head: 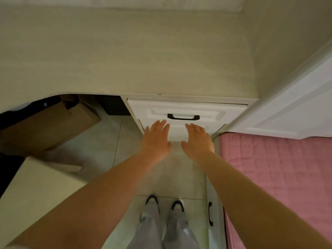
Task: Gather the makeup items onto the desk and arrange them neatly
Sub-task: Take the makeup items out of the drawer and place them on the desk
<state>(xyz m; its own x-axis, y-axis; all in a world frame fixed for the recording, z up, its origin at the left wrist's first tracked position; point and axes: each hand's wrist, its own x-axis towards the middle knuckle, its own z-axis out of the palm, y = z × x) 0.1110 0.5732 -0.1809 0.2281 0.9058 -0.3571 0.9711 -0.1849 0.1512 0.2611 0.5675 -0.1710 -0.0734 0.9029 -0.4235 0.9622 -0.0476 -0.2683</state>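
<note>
Seemingly, both grips are held wide and empty, left hand [156, 139] and right hand [198, 141] before the drawer [185, 108] under the counter [125, 60]; no makeup is seen, so its handle [183, 117] should likely be pulled.

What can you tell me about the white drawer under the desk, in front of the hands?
The white drawer sits just under the desk top, at its right end beside the pink bed. Its glossy front has a raised rectangular panel and one black bar handle, set level. It looks closed. Left hand and right hand hover flat below the handle; contact cannot be told.
</note>
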